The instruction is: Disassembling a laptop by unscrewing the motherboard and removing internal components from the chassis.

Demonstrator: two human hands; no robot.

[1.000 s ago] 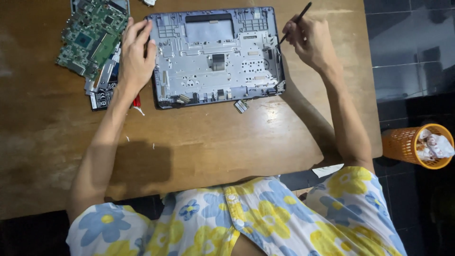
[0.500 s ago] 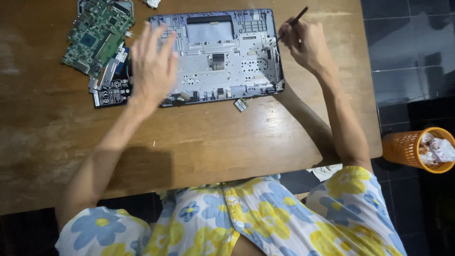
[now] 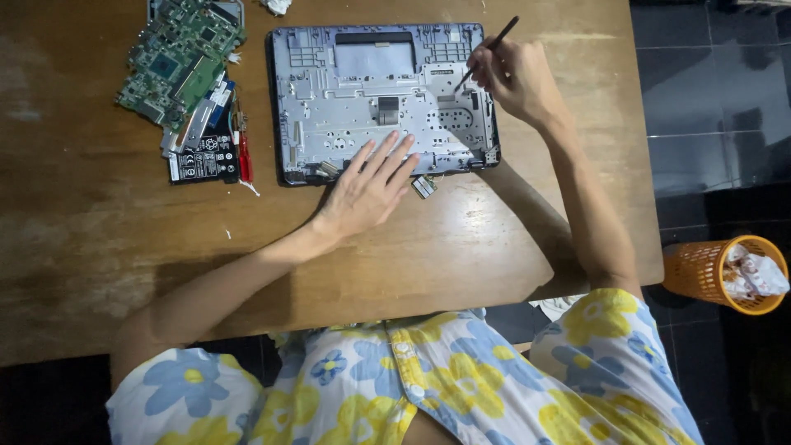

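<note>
Worn brown wooden table point(image 3: 99, 247) with dull sheen, matt grey plastic laptop shell point(image 3: 383, 99) backed by stamped metal, green circuit board point(image 3: 177, 62) slightly glossy, thin black matt tool point(image 3: 488, 51), orange plastic mesh basket point(image 3: 700, 268) with crumpled paper, soft floral cloth.

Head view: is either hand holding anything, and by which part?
The right hand pinches a thin black stick tool near mid-shaft. The left hand holds nothing, lying flat on the grey opened laptop shell.

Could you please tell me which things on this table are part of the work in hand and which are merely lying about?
In use:
- opened laptop shell, left hand resting flat on its near edge
- thin black tool, held in the right hand, tip on the shell

Lying about:
- green circuit board
- red-handled screwdriver
- orange waste basket on the floor
</note>
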